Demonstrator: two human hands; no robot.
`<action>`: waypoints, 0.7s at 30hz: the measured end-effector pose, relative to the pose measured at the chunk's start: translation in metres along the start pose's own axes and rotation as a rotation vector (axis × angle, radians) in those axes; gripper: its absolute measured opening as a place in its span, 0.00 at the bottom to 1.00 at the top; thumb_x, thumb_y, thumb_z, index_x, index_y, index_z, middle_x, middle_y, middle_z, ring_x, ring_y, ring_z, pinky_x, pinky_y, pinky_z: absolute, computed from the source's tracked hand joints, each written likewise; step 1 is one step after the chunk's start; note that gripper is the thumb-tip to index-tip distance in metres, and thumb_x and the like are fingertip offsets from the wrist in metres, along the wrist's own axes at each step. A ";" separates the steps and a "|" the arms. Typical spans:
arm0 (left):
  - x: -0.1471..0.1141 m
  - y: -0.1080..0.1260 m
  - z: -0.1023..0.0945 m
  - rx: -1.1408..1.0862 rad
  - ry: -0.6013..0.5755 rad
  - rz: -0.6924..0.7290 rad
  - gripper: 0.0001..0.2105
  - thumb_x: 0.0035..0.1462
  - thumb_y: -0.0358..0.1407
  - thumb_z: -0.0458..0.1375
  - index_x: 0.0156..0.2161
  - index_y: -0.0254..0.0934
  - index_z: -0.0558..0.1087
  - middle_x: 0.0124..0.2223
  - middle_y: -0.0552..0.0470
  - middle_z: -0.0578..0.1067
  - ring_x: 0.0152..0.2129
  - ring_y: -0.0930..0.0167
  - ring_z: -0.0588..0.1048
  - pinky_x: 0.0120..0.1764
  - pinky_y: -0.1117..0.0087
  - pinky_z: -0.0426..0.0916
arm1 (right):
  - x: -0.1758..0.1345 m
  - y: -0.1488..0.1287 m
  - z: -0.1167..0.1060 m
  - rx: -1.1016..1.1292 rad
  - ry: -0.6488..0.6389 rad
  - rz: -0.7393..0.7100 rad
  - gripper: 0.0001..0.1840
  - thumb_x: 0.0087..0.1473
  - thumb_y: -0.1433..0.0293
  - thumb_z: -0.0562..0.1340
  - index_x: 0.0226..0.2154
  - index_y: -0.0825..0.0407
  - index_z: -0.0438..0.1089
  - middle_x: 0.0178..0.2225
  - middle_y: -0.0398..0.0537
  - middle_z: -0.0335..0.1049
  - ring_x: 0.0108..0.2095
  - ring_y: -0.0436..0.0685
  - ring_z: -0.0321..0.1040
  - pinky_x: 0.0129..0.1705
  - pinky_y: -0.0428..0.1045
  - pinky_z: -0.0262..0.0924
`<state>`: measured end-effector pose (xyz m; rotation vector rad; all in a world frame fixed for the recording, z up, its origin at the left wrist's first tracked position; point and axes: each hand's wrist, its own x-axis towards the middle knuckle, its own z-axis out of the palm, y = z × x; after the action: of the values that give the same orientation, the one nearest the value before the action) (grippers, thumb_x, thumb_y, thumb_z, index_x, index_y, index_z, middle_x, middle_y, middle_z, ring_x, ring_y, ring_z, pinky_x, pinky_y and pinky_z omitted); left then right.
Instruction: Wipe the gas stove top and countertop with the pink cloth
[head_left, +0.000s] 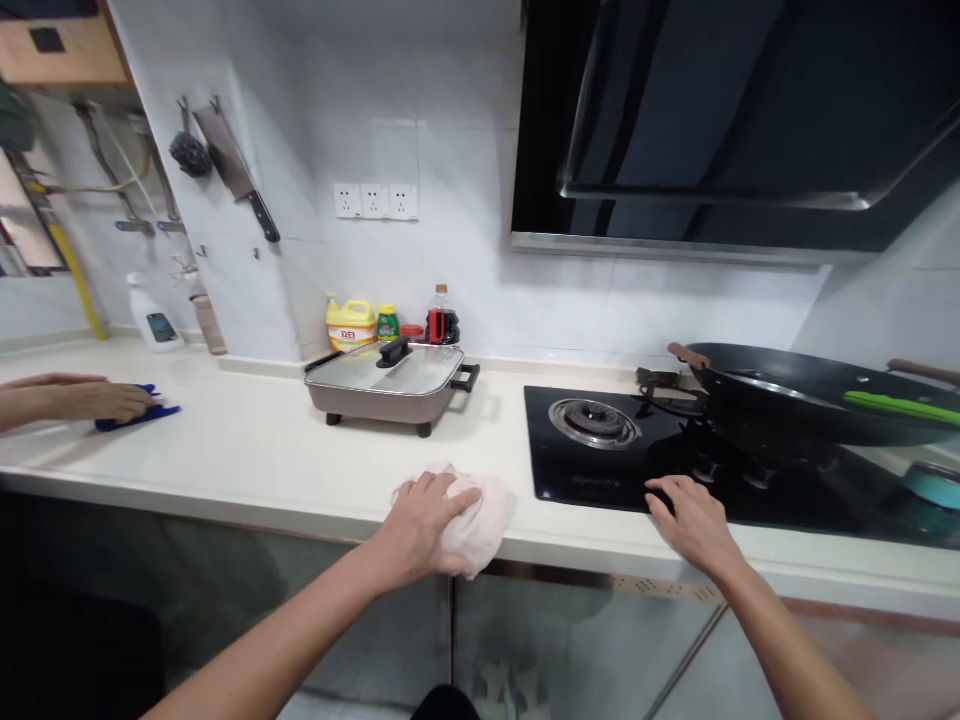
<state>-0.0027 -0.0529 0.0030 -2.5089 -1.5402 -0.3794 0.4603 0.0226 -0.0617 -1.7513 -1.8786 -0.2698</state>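
My left hand (424,520) presses down on a pale pink cloth (480,525) that lies at the front edge of the white countertop (262,450). The cloth bulges out to the right of my fingers and hangs slightly over the edge. My right hand (690,518) rests flat, fingers spread, on the front left corner of the black glass gas hob (600,470), holding nothing. A black wok (795,400) sits on the hob's right burner.
An electric skillet (390,385) with a glass lid stands behind the cloth. Bottles (390,322) line the tiled wall. At far left another person's hand (90,400) lies on a blue cloth (139,415). A cleaver (236,170) hangs on the wall; a range hood (735,120) overhangs the hob.
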 end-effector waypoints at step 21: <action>0.076 -0.011 -0.043 -1.185 -0.008 -0.602 0.34 0.55 0.69 0.54 0.34 0.34 0.77 0.28 0.41 0.81 0.31 0.56 0.81 0.34 0.59 0.77 | 0.000 -0.005 -0.004 0.107 0.021 0.029 0.20 0.63 0.56 0.54 0.46 0.45 0.78 0.51 0.51 0.75 0.53 0.65 0.69 0.57 0.61 0.58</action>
<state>0.0150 0.0046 0.0668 -2.5347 -2.5623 -1.8160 0.4563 0.0198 -0.0573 -1.6961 -1.8169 -0.1731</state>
